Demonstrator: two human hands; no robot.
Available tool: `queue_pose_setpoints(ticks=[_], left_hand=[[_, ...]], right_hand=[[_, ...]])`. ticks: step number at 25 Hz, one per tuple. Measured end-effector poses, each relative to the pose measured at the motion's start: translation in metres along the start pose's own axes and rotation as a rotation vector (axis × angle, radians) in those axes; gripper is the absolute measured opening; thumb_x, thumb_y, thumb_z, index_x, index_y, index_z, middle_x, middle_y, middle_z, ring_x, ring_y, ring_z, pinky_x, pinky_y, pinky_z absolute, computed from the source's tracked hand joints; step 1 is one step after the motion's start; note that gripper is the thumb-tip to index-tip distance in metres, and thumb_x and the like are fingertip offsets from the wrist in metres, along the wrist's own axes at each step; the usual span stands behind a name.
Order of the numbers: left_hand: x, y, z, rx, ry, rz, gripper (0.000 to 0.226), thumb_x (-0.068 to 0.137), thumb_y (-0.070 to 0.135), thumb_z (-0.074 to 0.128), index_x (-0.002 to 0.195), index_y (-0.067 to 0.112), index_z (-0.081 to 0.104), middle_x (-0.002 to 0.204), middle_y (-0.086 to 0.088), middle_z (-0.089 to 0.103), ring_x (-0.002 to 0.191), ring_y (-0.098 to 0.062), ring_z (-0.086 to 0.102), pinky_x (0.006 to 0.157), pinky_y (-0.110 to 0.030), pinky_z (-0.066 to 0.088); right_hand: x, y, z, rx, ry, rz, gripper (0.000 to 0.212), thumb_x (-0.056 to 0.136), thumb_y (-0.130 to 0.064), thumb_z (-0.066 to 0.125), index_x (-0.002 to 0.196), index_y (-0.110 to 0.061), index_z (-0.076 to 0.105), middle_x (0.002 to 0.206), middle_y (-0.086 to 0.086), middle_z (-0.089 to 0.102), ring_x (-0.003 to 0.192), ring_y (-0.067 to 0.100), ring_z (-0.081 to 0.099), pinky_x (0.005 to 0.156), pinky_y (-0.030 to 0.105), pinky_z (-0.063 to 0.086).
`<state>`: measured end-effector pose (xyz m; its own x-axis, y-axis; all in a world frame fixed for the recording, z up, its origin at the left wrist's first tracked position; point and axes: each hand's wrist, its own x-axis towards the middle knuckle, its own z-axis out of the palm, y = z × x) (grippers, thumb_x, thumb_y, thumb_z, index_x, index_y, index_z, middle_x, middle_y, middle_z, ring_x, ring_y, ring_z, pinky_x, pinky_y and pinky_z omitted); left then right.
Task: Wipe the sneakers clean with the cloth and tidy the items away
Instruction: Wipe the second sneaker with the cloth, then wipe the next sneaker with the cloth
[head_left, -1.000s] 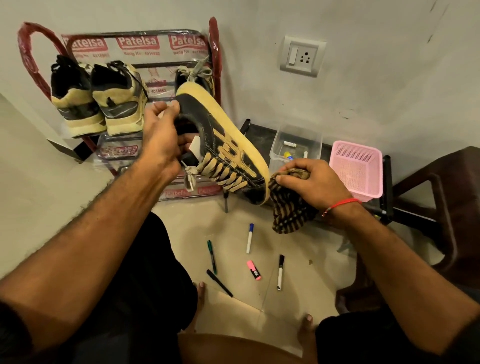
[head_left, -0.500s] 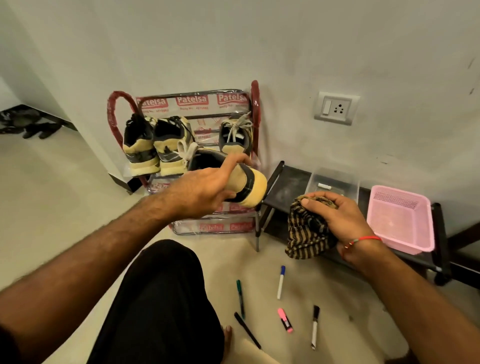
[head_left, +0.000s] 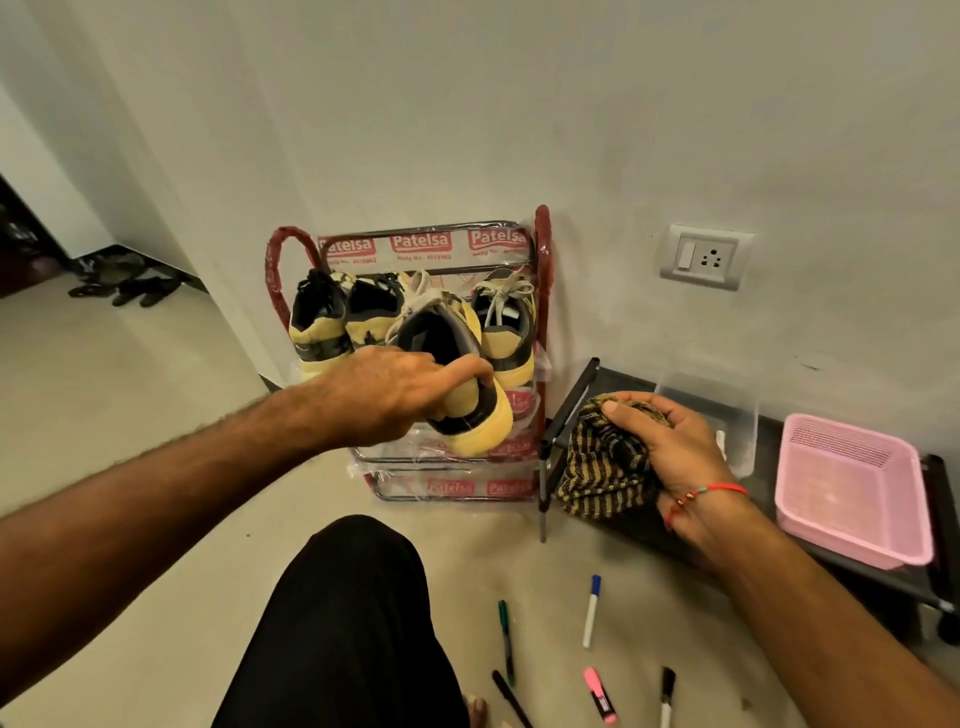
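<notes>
At the shoe rack (head_left: 540, 291), my left hand (head_left: 395, 395) grips the light, stiff-heeled sneaker (head_left: 457, 374); my right hand (head_left: 670, 447) bunches the soft striped cloth (head_left: 597, 467).

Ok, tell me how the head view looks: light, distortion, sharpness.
Head view: warm, dim indoor light, darkest at the doorway far left; wide-angle bending shows in the forearms flaring toward the lower corners; the left hand gripping the sneaker and the right hand on the striped cloth look reasonably sharp; glare glints on the shoe rack plastic wrap.
</notes>
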<state>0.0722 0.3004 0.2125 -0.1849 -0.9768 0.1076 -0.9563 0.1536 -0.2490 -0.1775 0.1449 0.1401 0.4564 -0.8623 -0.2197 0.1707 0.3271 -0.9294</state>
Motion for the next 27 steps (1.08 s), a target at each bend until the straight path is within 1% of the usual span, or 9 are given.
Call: queue_pose_setpoints(ticks=[4,7,9,13,17,20,23,25,27], left_hand=[[0.005,-0.048,0.014,0.172,0.0,-0.068,0.085,0.09,0.007,0.07,0.148,0.031,0.014,0.117,-0.009,0.069,0.106,-0.024,0.065,0.08,-0.037,0.06],[0.029,-0.088,0.025,0.273,-0.077,-0.074,0.084,0.091,0.012,0.071,0.147,0.031,0.012,0.12,-0.009,0.067,0.109,-0.024,0.062,0.083,-0.034,0.057],[0.054,-0.106,0.034,0.29,-0.172,-0.089,0.082,0.091,0.014,0.072,0.146,0.031,0.014,0.125,-0.008,0.066,0.112,-0.025,0.06,0.091,-0.038,0.055],[0.098,-0.123,0.064,0.176,-0.293,-0.059,0.082,0.085,0.002,0.074,0.145,0.03,0.026,0.125,-0.008,0.064,0.112,-0.026,0.059,0.089,-0.036,0.053],[0.112,-0.123,0.081,-0.037,-0.343,-0.098,0.071,0.086,0.005,0.074,0.138,0.031,0.033,0.121,-0.012,0.056,0.107,-0.027,0.059,0.084,-0.039,0.059],[0.101,-0.125,0.087,0.08,-0.369,-0.228,0.069,0.086,0.01,0.075,0.139,0.034,0.036,0.138,-0.012,0.046,0.13,-0.034,0.043,0.108,-0.051,0.046],[0.084,-0.112,0.107,0.178,-0.273,-0.337,0.076,0.084,0.006,0.074,0.145,0.033,0.037,0.16,-0.011,0.021,0.147,-0.04,0.02,0.122,-0.057,0.017],[0.076,-0.1,0.122,0.155,-0.102,-0.438,0.085,0.08,0.007,0.077,0.149,0.027,0.031,0.162,-0.011,0.021,0.147,-0.038,0.022,0.124,-0.057,0.015],[0.064,-0.1,0.132,0.101,0.046,-0.611,0.078,0.086,0.024,0.075,0.149,0.022,0.03,0.157,-0.01,0.032,0.143,-0.036,0.029,0.123,-0.058,0.018]], right_hand=[[0.004,0.0,0.003,0.136,0.004,0.02,0.02,0.083,-0.009,0.074,0.103,-0.005,0.072,0.096,0.015,0.075,0.094,0.03,0.073,0.08,0.044,0.06],[0.007,0.002,0.007,0.256,0.008,0.062,0.02,0.084,-0.009,0.073,0.104,-0.005,0.072,0.096,0.017,0.075,0.092,0.032,0.073,0.079,0.047,0.06],[0.009,0.004,0.008,0.284,-0.001,0.082,0.023,0.085,-0.01,0.072,0.107,-0.004,0.071,0.097,0.017,0.075,0.093,0.032,0.073,0.08,0.049,0.06],[0.011,0.006,0.006,0.262,0.021,0.071,0.024,0.086,-0.01,0.07,0.109,-0.003,0.07,0.099,0.018,0.074,0.092,0.033,0.073,0.078,0.048,0.06],[0.015,0.007,0.002,0.239,0.044,0.065,0.02,0.086,-0.009,0.07,0.104,-0.003,0.071,0.094,0.016,0.075,0.088,0.03,0.073,0.074,0.044,0.061],[0.017,0.008,0.0,0.216,0.058,0.074,0.02,0.086,-0.01,0.071,0.105,-0.005,0.071,0.096,0.016,0.075,0.091,0.03,0.073,0.08,0.046,0.06],[0.016,0.009,0.001,0.212,0.061,0.097,0.019,0.086,-0.012,0.071,0.104,-0.007,0.072,0.098,0.016,0.075,0.092,0.029,0.073,0.08,0.045,0.06],[0.016,0.01,0.001,0.243,0.05,0.118,0.018,0.086,-0.011,0.07,0.104,-0.006,0.072,0.099,0.016,0.075,0.091,0.029,0.073,0.077,0.044,0.061],[0.017,0.011,0.001,0.289,0.043,0.143,0.024,0.086,-0.012,0.07,0.109,-0.004,0.07,0.103,0.018,0.074,0.094,0.03,0.072,0.078,0.045,0.06]])
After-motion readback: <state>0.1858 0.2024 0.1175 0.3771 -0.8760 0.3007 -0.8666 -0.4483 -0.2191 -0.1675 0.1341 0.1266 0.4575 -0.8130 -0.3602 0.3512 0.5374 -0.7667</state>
